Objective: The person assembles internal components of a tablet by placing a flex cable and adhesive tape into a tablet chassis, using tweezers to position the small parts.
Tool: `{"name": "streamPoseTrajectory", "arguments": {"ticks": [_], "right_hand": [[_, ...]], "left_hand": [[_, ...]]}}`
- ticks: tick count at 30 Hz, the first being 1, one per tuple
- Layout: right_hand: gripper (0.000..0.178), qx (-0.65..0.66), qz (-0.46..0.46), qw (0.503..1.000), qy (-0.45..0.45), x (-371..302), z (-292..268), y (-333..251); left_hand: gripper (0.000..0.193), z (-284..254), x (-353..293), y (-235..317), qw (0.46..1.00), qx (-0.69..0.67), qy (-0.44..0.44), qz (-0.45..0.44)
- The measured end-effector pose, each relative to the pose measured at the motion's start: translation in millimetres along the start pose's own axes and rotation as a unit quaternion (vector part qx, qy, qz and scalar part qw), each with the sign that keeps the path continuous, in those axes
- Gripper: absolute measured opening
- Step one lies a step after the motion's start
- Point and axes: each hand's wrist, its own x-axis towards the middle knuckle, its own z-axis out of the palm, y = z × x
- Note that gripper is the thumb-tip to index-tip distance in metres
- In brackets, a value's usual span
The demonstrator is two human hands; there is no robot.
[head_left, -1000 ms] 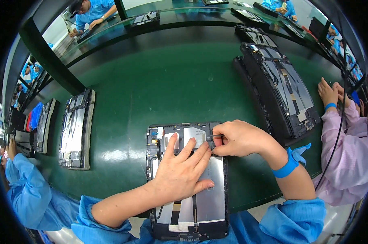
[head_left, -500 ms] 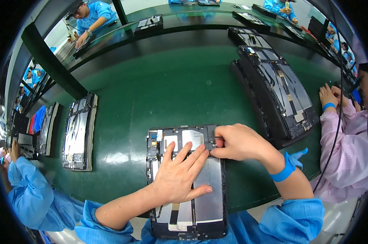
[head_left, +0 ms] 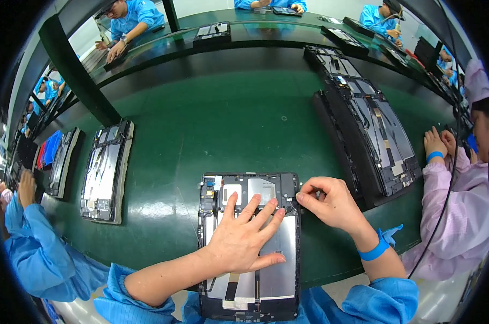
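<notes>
An opened tablet (head_left: 282, 243), its metal plates, ribbon cables and black frame laid bare, lies upright before me at the table's near edge. Across its upper middle rests my left hand (head_left: 239, 232), palm down with the fingers spread, covering part of the inside. Beside the tablet's upper right edge, my right hand (head_left: 331, 202) is closed in a pinch, thumb and index tips at the frame's side. Something small and dark shows between those fingers, too little of it to name. A blue band (head_left: 378, 248) circles my right wrist.
Stacked opened tablets in black trays (head_left: 385, 140) stand at the right. Another opened tablet (head_left: 107, 173) lies on a pale pad at the left, near a dark green post (head_left: 77, 70). A co-worker's pink sleeve (head_left: 441, 210) is close on the right; a blue sleeve (head_left: 50, 254) on the left.
My right hand has moved right, from over the tablet's upper right corner to just beside its edge, still pinched. My left hand stays spread on the tablet. The whole view has shifted slightly.
</notes>
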Motion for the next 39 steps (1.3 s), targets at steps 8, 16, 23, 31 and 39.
{"name": "streamPoseTrajectory", "arguments": {"ticks": [8,16,23,31,39], "right_hand": [[0.022,0.132,0.14,0.979,-0.06,-1,-5,21],[0.019,0.248,0.173,0.945,-0.122,-2,-7,11],[0.015,0.207,0.067,0.975,-0.035,0,4,29],[0.015,-0.138,-0.158,0.978,-0.01,35,12,0],[0.015,-0.19,-0.225,0.952,-0.088,48,23,-14]], "left_hand": [[0.066,-1,3,1,1.0,-0.015,0.014,0.002],[0.068,2,1,-1,1.0,0.002,0.028,0.001],[0.068,1,3,1,1.0,0.0,0.024,0.005],[0.065,-1,3,2,1.0,0.001,0.005,0.0],[0.065,-2,3,3,1.0,0.0,0.01,0.001]]}}
